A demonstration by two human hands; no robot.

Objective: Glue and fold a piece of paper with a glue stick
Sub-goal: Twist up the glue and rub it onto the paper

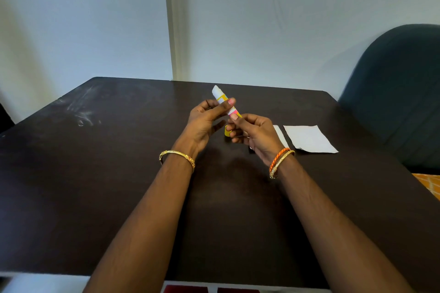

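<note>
Above the middle of the dark brown, matte tabletop (119,185), the person holds a slim glue stick with a yellow barrel and a pink and white printed label (225,102) in both hands; the stick is tilted, its exposed white end pointing toward eleven o'clock and its lower yellow end toward five o'clock, clear of the table surface; the white end looks broad and slightly angled, though whether it is bare glue or a cap cannot be told; the left hand (206,121) is curled around the upper part of the barrel, thumb pressed across the label and fingers wrapped behind it; the right hand (253,134) is closed on the lower part, thumb tip on the pink band and the other fingers folded beneath, where a yellow piece shows between them; a gold bangle (177,157) circles the left wrist, and a braided orange cord beside a second gold bangle (281,162) circles the right; at about three o'clock from the hands, a flat white rectangular piece of paper (309,138) lies on the table, with a narrower white strip of paper (279,134) just beside it, partly hidden behind the right hand; a dark blue upholstered chair back (400,83) rises at the table's two o'clock side.
</note>
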